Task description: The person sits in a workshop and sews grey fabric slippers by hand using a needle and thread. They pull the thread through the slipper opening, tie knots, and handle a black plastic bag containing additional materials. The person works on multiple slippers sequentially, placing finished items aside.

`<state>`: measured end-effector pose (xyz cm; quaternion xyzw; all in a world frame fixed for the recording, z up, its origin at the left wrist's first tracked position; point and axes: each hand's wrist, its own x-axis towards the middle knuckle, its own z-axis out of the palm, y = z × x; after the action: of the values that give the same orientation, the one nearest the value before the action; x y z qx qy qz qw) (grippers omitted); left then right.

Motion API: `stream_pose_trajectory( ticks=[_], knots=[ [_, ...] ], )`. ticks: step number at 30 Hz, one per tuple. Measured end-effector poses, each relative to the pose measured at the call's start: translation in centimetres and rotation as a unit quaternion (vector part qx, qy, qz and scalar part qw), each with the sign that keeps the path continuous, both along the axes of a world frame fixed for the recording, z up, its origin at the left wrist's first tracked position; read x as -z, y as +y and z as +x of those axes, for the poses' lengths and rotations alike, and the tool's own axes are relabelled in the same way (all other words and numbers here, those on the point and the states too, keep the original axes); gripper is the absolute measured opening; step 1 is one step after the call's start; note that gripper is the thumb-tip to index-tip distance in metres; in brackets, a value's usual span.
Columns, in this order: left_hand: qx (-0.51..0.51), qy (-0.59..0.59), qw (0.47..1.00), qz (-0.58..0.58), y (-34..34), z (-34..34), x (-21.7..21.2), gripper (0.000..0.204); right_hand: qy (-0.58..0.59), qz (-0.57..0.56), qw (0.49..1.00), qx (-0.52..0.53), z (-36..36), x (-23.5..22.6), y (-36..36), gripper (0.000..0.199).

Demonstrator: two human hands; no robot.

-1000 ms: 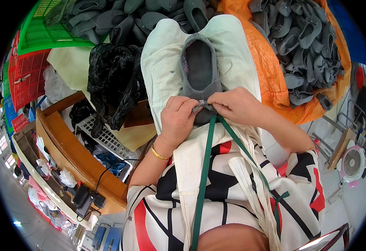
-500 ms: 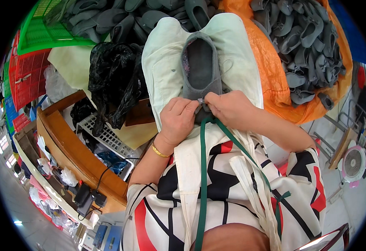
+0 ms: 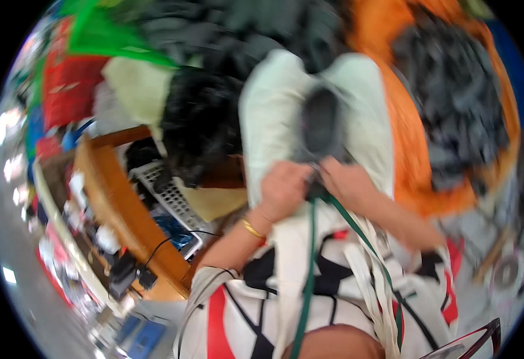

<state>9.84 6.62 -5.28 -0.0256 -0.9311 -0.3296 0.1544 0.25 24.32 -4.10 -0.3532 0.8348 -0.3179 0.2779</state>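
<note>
A grey slip-on shoe (image 3: 322,122) lies on the pale cloth over my lap (image 3: 367,113), its opening on the far side. At its near end, my left hand (image 3: 285,190) and my right hand (image 3: 349,184) meet with fingertips pinched. Between them is a small shiny piece (image 3: 314,166), too blurred to name. Both hands are closed on this end of the shoe, and the fingers partly cover it. Green apron ties (image 3: 311,263) hang just below the hands. A gold bracelet (image 3: 251,229) circles my left wrist.
Grey shoes are heaped ahead (image 3: 238,30), and more fill an orange sack (image 3: 409,155) at the right. On the left are a black plastic bag (image 3: 199,122), a white slatted basket (image 3: 169,194), a wooden furniture piece (image 3: 115,209) and a green crate (image 3: 109,36). A fan (image 3: 506,272) stands far right.
The whole view has shifted, so everything appears further right and lower, and blurred. Both hands keep their pinch at the shoe's near end.
</note>
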Motion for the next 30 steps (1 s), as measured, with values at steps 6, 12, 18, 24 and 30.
stream_pose_trajectory(
  ticks=[6, 12, 18, 24, 30],
  knots=[
    [-0.057, 0.0, 0.992, 0.114, 0.3, 0.3, -1.7, 0.021, -0.001, -0.1, 0.993, 0.064, 1.9, 1.6, 0.5, 0.005],
    [-0.062, 0.028, 0.982, 0.174, 0.1, 1.1, -0.2, 0.02, -0.222, -0.102, 0.964, 0.103, 0.4, -0.2, -0.7, 0.009],
    [-0.021, 0.043, 0.986, 0.158, 0.6, 0.6, 0.4, 0.022, -0.283, -0.119, 0.943, 0.129, -0.3, -0.2, -1.5, 0.008],
    [-0.006, 0.059, 0.987, 0.149, 0.5, 0.7, -0.2, 0.024, -0.34, -0.051, 0.934, 0.095, -1.8, -2.1, -1.7, 0.007],
    [-0.003, 0.076, 0.992, 0.103, 0.5, 0.6, -0.6, 0.023, -0.093, -0.124, 0.988, 0.012, -3.1, -2.3, -2.0, 0.011]
  ],
)
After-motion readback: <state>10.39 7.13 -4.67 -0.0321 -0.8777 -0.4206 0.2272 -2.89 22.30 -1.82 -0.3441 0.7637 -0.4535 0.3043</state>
